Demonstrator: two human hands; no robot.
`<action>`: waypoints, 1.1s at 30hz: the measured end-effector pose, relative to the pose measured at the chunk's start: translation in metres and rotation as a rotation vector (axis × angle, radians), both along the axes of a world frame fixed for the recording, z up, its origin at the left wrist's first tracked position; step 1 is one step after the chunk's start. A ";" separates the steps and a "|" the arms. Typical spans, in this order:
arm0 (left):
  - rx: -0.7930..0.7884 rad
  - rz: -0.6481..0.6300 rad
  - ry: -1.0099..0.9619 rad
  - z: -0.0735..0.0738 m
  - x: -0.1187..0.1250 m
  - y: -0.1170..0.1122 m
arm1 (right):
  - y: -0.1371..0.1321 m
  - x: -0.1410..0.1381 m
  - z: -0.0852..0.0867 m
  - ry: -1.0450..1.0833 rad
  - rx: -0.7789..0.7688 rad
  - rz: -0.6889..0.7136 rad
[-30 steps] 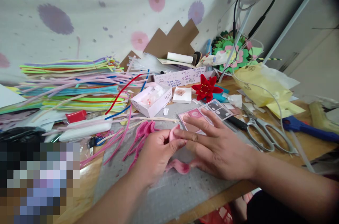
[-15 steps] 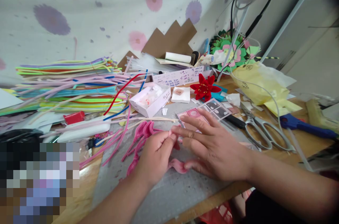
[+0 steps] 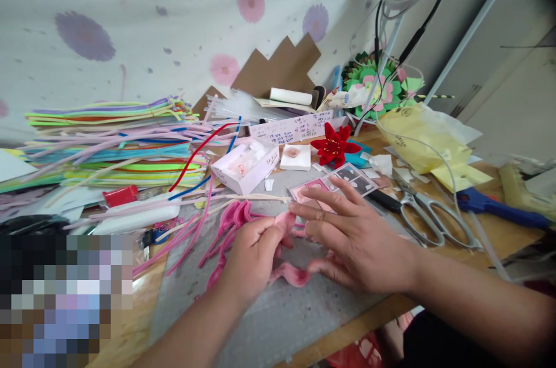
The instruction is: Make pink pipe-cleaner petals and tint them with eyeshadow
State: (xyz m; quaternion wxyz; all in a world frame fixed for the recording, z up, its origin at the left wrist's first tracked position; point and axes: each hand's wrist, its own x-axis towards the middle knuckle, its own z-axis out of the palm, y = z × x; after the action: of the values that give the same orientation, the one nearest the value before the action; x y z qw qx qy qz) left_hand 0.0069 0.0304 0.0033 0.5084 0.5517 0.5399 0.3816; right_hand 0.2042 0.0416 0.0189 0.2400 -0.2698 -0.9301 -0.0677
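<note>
My left hand (image 3: 252, 258) pinches a light pink fuzzy petal (image 3: 285, 221), apparently bent from pipe cleaner, between thumb and fingers. Just right of it is my right hand (image 3: 356, 234), palm down with its fingers stretched out and apart. Its fingertips are close to the petal; whether they touch it I cannot tell. Below the hands lies a curved pink strip (image 3: 295, 275), its right end beside my right thumb. More deep pink petals with stems (image 3: 238, 216) rest on the grey cutting mat (image 3: 269, 333), partly hidden by my left hand.
Bundles of coloured pipe cleaners (image 3: 117, 148) are stacked at left. A small white box (image 3: 245, 174), a red flower (image 3: 334, 145) and a pink-and-black palette (image 3: 347, 179) stand behind the hands. Scissors (image 3: 428, 217), a blue-handled tool (image 3: 499, 208) and a yellow bag (image 3: 421, 136) lie at right.
My right fingertips have shifted slightly right, away from my left fingertips. More of the light pink petal shows above my left thumb now.
</note>
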 end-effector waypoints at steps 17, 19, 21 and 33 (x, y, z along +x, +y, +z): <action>0.029 0.008 -0.111 -0.018 -0.010 0.007 | 0.070 0.037 -0.032 -0.191 -0.220 -0.210; 0.030 0.001 -0.100 -0.019 -0.010 0.008 | 0.071 0.038 -0.032 -0.206 -0.184 -0.218; 0.035 -0.009 -0.087 -0.020 -0.010 0.008 | 0.072 0.037 -0.033 -0.231 -0.173 -0.223; 0.073 -0.033 0.121 -0.008 -0.003 0.004 | 0.010 0.001 0.012 0.078 -0.141 0.125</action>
State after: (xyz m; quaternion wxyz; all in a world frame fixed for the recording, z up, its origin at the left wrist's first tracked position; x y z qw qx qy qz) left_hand 0.0038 0.0348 -0.0044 0.4604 0.6010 0.5462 0.3585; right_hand 0.2047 0.0512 0.0308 0.2602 -0.2300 -0.9375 0.0235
